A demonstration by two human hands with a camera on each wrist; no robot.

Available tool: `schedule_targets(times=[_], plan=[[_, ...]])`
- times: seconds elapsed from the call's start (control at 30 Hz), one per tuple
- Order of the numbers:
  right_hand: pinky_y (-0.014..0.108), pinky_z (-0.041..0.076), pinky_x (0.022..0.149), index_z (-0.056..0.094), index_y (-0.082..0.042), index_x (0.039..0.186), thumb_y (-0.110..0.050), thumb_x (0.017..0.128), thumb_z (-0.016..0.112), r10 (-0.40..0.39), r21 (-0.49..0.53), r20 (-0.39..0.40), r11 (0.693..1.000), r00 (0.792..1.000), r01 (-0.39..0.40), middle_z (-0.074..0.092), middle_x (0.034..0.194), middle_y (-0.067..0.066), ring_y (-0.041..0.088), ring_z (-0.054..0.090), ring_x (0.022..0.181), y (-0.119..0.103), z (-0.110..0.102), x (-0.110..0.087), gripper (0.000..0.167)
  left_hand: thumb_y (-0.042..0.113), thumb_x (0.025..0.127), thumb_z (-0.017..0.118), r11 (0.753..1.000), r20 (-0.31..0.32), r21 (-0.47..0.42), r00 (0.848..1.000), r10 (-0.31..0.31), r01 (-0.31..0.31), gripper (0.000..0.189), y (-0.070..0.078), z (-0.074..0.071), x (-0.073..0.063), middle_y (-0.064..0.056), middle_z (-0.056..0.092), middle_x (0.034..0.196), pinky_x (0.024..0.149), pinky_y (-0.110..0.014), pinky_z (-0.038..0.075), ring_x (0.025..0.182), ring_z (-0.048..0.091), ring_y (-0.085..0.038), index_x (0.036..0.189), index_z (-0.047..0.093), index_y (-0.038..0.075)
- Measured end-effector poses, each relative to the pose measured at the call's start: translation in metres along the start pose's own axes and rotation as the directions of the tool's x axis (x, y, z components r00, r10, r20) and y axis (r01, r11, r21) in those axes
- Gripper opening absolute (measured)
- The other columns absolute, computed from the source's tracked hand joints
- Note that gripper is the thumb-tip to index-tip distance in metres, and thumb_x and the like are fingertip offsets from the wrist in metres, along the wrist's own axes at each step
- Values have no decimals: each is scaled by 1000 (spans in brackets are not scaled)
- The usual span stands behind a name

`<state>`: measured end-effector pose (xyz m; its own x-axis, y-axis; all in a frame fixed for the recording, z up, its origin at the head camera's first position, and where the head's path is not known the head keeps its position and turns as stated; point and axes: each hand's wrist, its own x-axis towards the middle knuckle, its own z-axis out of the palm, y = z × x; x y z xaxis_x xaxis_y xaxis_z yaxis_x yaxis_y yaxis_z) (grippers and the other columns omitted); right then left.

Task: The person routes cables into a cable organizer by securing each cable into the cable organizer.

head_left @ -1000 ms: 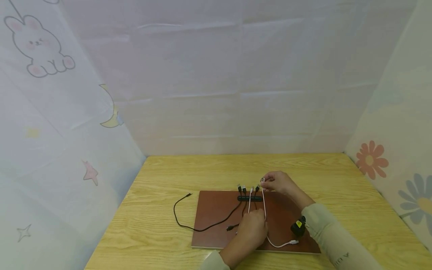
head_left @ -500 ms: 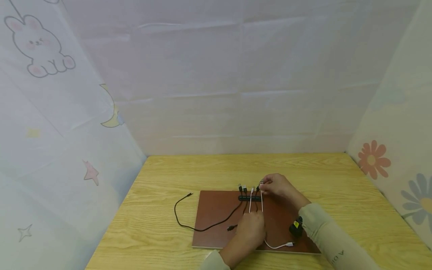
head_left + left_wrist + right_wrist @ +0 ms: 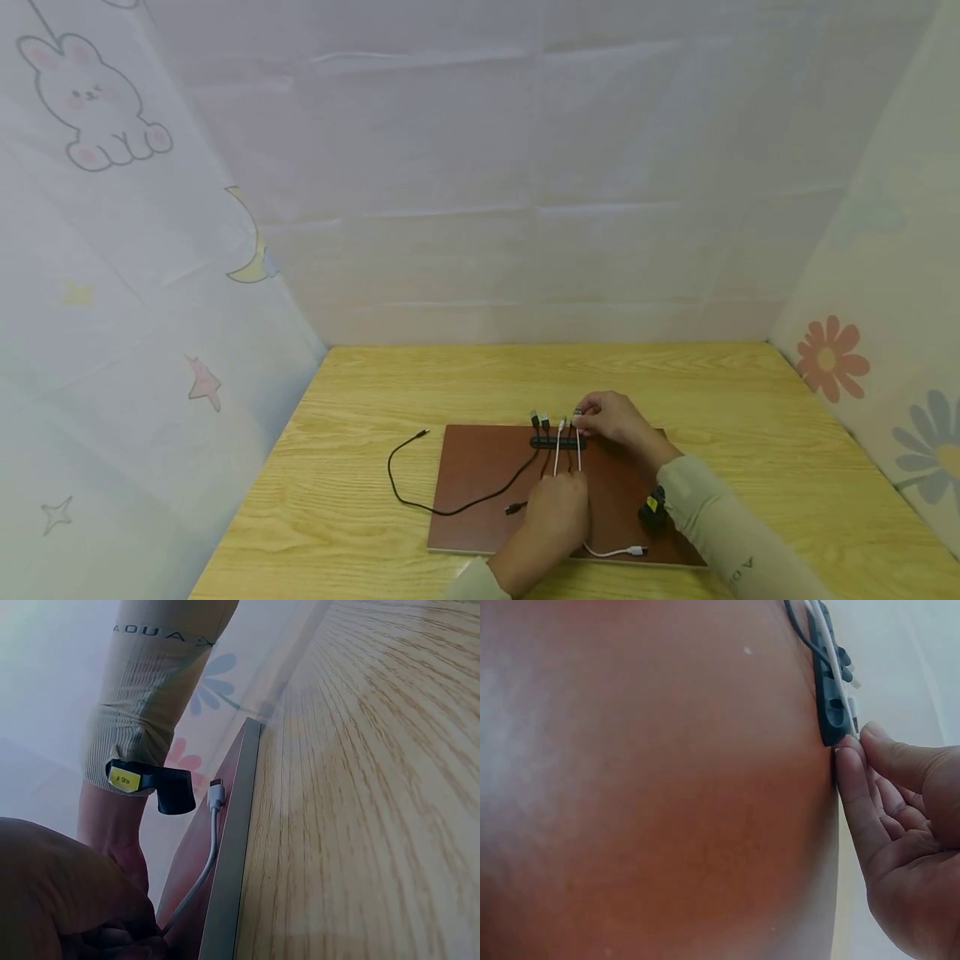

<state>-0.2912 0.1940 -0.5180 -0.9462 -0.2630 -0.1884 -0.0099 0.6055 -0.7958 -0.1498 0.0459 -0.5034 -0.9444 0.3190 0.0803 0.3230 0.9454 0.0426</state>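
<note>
In the head view, my right hand (image 3: 613,418) pinches the plug end of a white USB cable (image 3: 579,454) between thumb and fingertips. That spot is at the right end of a dark cable holder (image 3: 551,442) on the far edge of a brown board (image 3: 480,458). The right wrist view puts the fingertips right at the tip of the slotted holder (image 3: 832,724). Lower on the board, my left hand (image 3: 557,507) holds the same cable with curled fingers. Its other end, a white connector (image 3: 216,793), sticks out past that hand in the left wrist view.
Several other cables sit in the holder, among them a white one (image 3: 557,450). One black cable (image 3: 480,502) loops left off the board onto the wooden table (image 3: 337,500). A black connector (image 3: 514,507) lies beside the left hand. The right wrist carries a black camera (image 3: 653,510).
The right hand has moved slightly left and toward the person, bringing the cable's plug end to the holder's right end. The cable's loose lower end has slid left. The left hand stays about where it was.
</note>
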Motion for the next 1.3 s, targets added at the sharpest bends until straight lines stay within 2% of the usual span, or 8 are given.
schedule_targets(times=[0.47,0.73,0.87,1.03,1.3], plan=[[35,58,71,70,-3,106,-15,94,72,-74,-68,-33,995,997,72,70,90,5,16,68,77,-1,5,-1,17,27,85,81,998,54,58,998,-10,7,17,6,1,-3,3,63,75,56,-29,53,71,65,-14,83,66,19],[33,57,70,71,-6,105,-17,95,72,-91,-72,-36,993,995,88,70,89,4,14,68,76,-2,5,2,15,23,89,77,997,72,77,997,-23,17,7,6,-3,-2,4,65,78,57,-30,54,76,66,-14,87,71,21],[34,55,69,71,-7,103,-17,95,72,-107,-123,-44,987,993,101,69,88,3,14,65,75,-2,4,2,13,24,91,75,995,119,101,993,-24,12,4,9,-5,-1,4,67,83,59,-30,56,78,67,-14,93,72,23],[35,52,69,70,-8,102,-18,94,73,-123,-210,-53,972,991,109,68,86,1,14,62,74,0,3,0,13,28,95,72,988,188,151,982,7,-36,7,14,-7,-2,6,67,90,63,-28,56,81,66,-13,101,72,25],[34,50,66,69,-6,99,-17,94,73,-126,-245,-49,963,991,110,65,82,1,14,60,71,-1,3,0,12,31,90,77,989,233,138,972,22,-55,9,16,-11,-2,10,69,91,64,-27,56,84,66,-10,97,72,27]])
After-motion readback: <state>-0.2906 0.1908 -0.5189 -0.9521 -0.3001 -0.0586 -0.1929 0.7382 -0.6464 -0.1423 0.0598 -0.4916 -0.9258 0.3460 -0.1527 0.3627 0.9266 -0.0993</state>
